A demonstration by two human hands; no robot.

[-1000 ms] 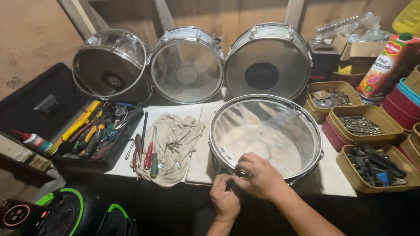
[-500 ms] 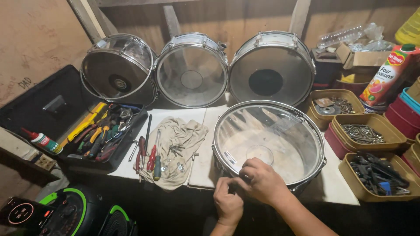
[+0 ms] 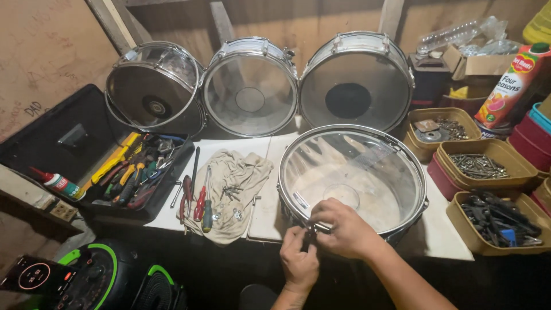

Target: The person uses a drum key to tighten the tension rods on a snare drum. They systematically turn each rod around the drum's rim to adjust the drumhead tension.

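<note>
Fingers of left hand [image 3: 299, 263] and right hand [image 3: 342, 229] pinched narrow on a small dark fitting at near rim of snare drum [image 3: 353, 178]; exact part too small to tell. Drum lies flat on white board [image 3: 261, 198], beside cloth [image 3: 227, 192] with screwdrivers; three drums [image 3: 251, 86] upright behind

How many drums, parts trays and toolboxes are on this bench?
Snare drums: 4, three leaning on the wall and one flat under both hands
Brown parts trays: 3
Black toolboxes: 1
Total: 8
</note>
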